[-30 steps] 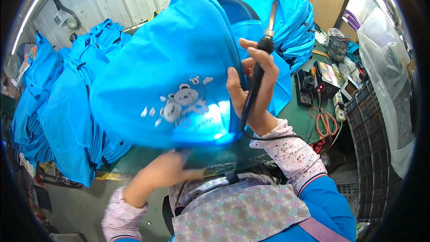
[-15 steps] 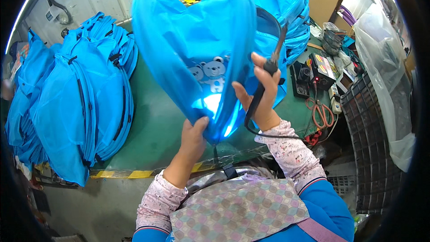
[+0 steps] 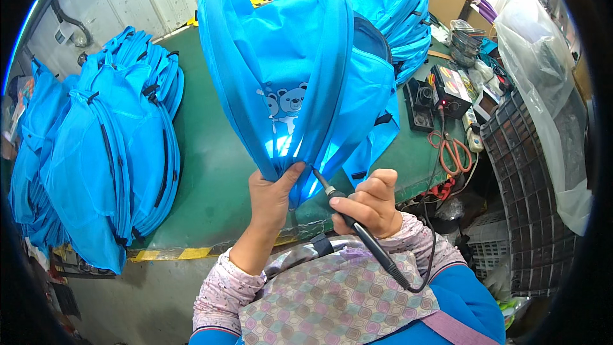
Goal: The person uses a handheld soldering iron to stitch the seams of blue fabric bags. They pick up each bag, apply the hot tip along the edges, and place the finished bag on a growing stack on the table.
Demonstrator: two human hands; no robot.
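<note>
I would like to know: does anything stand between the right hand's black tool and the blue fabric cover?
Nothing visible. The tip of the black tool, held in the right hand, meets or nearly meets the lower end of the blue fabric cover. The left hand grips that end left of the tip, not in its path.

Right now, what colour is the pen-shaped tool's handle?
The tool's handle is black; it shows best in the head view.
</note>
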